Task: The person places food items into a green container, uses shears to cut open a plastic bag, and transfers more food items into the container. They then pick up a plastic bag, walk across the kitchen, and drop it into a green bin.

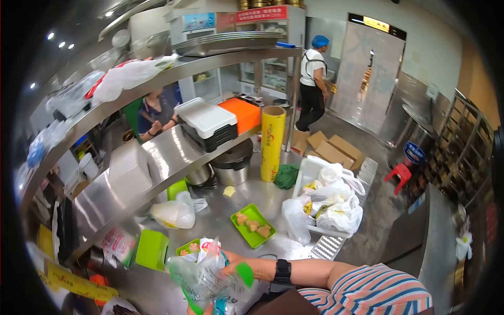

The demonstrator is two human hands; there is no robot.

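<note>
A clear plastic bag with green patches and printing (202, 275) is stretched between my hands at the bottom of the view. My right hand (232, 261), with a dark band on its wrist, grips the bag's upper side. Low at the frame edge, my left hand (206, 308) is closed on the bag's lower part, mostly hidden by the film. Teal bits show by both hands. Just behind the bag is a green tray (181, 251) of pinkish pieces, partly covered by a white-and-red packet (209, 247). Another green tray (248, 240) holds several light-brown food pieces.
On the steel table (283, 210) stand a yellow roll (273, 147), a white crate of bagged goods (307, 176), a metal pot (231, 170) and an upright green container (151, 249). A shelf (173, 163) runs above the left side. Two people are farther back.
</note>
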